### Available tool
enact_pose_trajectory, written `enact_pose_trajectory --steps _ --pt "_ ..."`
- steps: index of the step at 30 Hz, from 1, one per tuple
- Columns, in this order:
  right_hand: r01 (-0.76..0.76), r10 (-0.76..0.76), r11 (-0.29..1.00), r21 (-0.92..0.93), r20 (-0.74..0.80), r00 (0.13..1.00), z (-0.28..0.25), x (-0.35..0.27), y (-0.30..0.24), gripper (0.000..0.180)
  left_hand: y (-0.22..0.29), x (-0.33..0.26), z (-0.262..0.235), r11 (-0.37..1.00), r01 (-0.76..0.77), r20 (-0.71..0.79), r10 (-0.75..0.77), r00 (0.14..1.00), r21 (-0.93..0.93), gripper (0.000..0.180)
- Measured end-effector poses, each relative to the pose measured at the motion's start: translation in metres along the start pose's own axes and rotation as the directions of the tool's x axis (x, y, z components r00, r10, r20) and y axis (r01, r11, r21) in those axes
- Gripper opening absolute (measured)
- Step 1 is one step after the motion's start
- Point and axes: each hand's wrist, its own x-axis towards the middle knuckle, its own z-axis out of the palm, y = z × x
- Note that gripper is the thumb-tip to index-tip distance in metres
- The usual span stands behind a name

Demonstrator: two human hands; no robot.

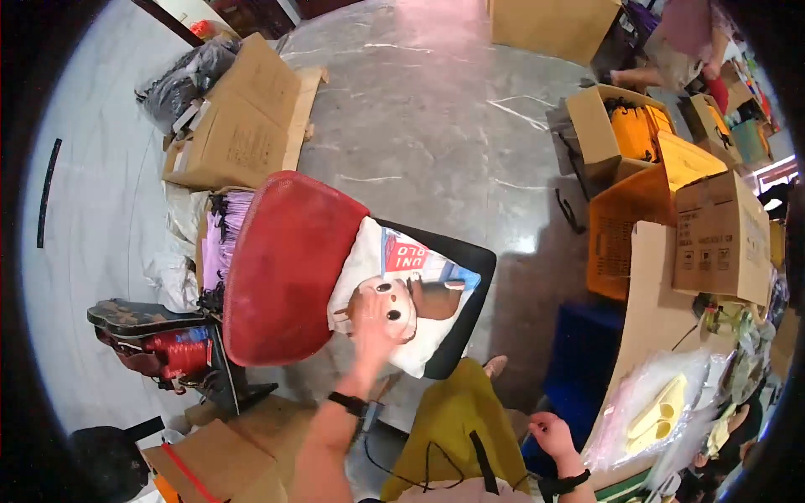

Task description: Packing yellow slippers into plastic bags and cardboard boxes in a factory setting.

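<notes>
A white piece of cloth point(355, 260), printed with a brown furry cartoon figure and a red square, lies on a chair with a black seat point(480, 281) and a red backrest point(281, 272). Whether it is a bag, a shirt or a cushion cover I cannot tell. My left hand point(373, 325) rests flat on the cloth over the printed figure, fingers stretched out. Beside my right knee, away from the chair, my right hand point(549, 433) hangs with its fingers curled in, and nothing shows in it.
Bundled purple cloth point(231, 230) and an open cardboard box point(243, 126) stand left of the chair. On the right are an orange crate point(616, 226), a blue bin point(583, 352), a cardboard box point(721, 235) and clear plastic packs point(658, 411). Another person point(683, 46) is at the upper right.
</notes>
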Motion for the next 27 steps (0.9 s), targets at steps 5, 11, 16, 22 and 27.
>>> enact_pose_trajectory --steps 5,11,16,22,27 --pt "-0.002 0.005 0.998 -0.066 0.032 0.999 -0.002 -0.006 0.014 0.026 -0.127 0.061 -0.158 0.801 0.498 -0.637 -0.197 0.745 0.334 0.087" --pt "0.048 -0.044 0.996 -0.075 0.054 0.998 -0.002 -0.017 0.022 0.025 -0.201 0.068 -0.187 0.704 0.703 -0.341 -0.639 0.690 0.102 0.055" --pt "0.034 -0.031 0.997 -0.065 0.036 0.999 -0.006 -0.034 0.053 0.024 -0.199 0.071 -0.194 0.727 0.678 -0.368 -0.605 0.706 0.106 0.051" --pt "0.002 -0.005 1.000 -0.029 -0.099 0.995 -0.021 -0.053 0.079 0.025 -0.172 0.075 -0.201 0.763 0.637 -0.291 -0.589 0.754 0.105 0.060" --pt "0.090 -0.104 0.992 -0.085 -0.168 0.980 -0.021 -0.053 0.091 0.026 -0.222 0.030 -0.211 0.814 0.580 -0.228 -0.557 0.798 0.042 0.064"
